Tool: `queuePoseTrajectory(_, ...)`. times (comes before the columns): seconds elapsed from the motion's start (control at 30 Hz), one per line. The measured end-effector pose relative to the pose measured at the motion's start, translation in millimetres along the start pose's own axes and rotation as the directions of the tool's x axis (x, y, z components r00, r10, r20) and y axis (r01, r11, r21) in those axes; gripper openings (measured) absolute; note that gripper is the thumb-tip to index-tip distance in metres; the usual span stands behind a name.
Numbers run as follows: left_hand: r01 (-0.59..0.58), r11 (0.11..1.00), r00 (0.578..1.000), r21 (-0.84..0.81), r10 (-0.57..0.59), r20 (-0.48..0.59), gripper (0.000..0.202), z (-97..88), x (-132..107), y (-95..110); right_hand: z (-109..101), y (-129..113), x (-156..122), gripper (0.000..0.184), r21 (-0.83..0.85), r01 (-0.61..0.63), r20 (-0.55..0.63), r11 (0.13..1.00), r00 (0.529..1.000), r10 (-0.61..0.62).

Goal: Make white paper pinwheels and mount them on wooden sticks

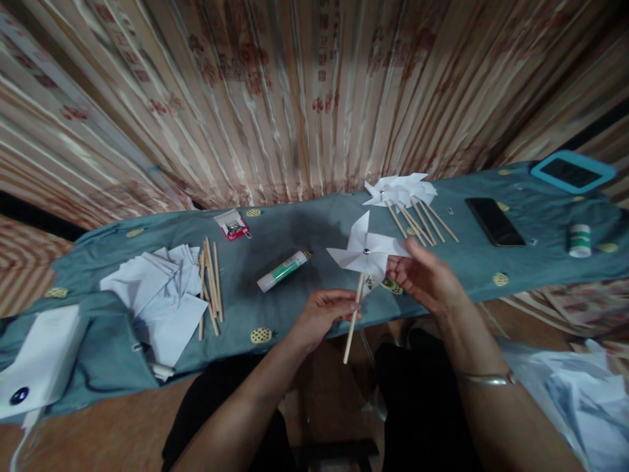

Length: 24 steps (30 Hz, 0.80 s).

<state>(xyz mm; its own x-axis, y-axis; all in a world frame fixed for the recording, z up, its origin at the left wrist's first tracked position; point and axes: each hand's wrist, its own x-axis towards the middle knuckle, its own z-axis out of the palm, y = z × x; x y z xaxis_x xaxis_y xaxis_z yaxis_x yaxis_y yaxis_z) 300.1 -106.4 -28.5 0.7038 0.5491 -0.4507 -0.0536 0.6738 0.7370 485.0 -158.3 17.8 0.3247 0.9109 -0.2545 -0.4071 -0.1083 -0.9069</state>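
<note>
A white paper pinwheel with a metal pin at its centre sits on a wooden stick. My left hand is closed round the stick just below the paper head. My right hand touches the right blade of the pinwheel with its fingers, thumb on top. Both hands hover over the near edge of a long bench covered in blue-grey cloth.
Finished pinwheels lie at the back right. A glue stick, loose sticks, cut white paper and a pin packet lie left. A black phone, blue-cased tablet and small jar lie right.
</note>
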Motion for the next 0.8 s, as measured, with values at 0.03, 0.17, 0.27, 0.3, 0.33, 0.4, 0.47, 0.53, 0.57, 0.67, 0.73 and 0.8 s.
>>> queuePoseTrajectory(0.03, 0.002, 1.0, 1.0, -0.002, -0.002, -0.002, 0.044, -0.1, -0.2, 0.3, -0.6, 0.3, -0.2, 0.046, 0.004, -0.009, -0.005, 1.0, 1.0, 0.009)
queuePoseTrajectory(0.17, -0.002, 1.0, 1.0, 0.006, 0.002, -0.004, 0.043, -0.9, -1.1, 0.3, -2.7, 0.9, -0.4, 0.049, -0.025, -0.013, -0.001, 1.0, 1.0, 0.013)
queuePoseTrajectory(0.27, -0.002, 1.0, 1.0, 0.023, 0.002, 0.009, 0.04, -1.3, -1.9, -0.2, -4.3, 1.8, 0.0, 0.049, -0.036, -0.004, -0.018, 0.999, 1.0, 0.004)
queuePoseTrajectory(0.3, -0.001, 1.0, 1.0, 0.025, 0.0, 0.014, 0.04, -1.4, -2.2, -0.2, -4.9, 2.2, 0.1, 0.048, -0.032, -0.01, -0.028, 0.999, 1.0, 0.009)
queuePoseTrajectory(0.33, 0.001, 1.0, 1.0, 0.026, -0.001, 0.017, 0.039, -1.4, -2.5, -0.2, -5.4, 2.6, 0.1, 0.047, -0.027, -0.016, -0.034, 1.0, 0.999, 0.015)
queuePoseTrajectory(0.4, 0.001, 1.0, 1.0, 0.027, -0.002, 0.024, 0.038, -1.3, -2.9, 0.1, -6.5, 3.0, -0.3, 0.045, -0.016, -0.025, -0.027, 1.0, 0.999, 0.024)
queuePoseTrajectory(0.47, 0.002, 1.0, 1.0, 0.031, -0.003, 0.028, 0.038, -1.1, -3.1, 0.6, -7.0, 2.9, -1.1, 0.043, -0.008, -0.022, -0.004, 1.0, 1.0, 0.022)
queuePoseTrajectory(0.53, 0.005, 0.999, 1.0, 0.036, -0.006, 0.027, 0.038, -0.8, -3.2, 1.0, -6.8, 2.4, -1.8, 0.041, -0.003, -0.017, 0.012, 1.0, 1.0, 0.017)
queuePoseTrajectory(0.57, 0.006, 0.999, 1.0, 0.037, -0.007, 0.025, 0.038, -0.6, -3.1, 1.1, -6.6, 2.2, -2.1, 0.04, -0.004, -0.017, 0.016, 1.0, 1.0, 0.017)
queuePoseTrajectory(0.67, 0.004, 0.999, 1.0, 0.04, -0.005, 0.029, 0.038, -0.3, -3.1, 1.2, -5.2, 1.5, -2.4, 0.038, -0.009, -0.009, 0.026, 1.0, 1.0, 0.01)
queuePoseTrajectory(0.73, 0.002, 0.999, 0.999, 0.044, -0.004, 0.037, 0.038, -0.3, -3.2, 1.3, -4.2, 1.0, -2.4, 0.038, -0.014, 0.0, 0.034, 1.0, 0.999, 0.001)
queuePoseTrajectory(0.8, 0.001, 0.999, 0.999, 0.047, -0.003, 0.042, 0.037, -0.3, -3.5, 1.4, -3.2, 0.6, -2.8, 0.038, -0.027, 0.008, 0.033, 1.0, 0.999, -0.007)
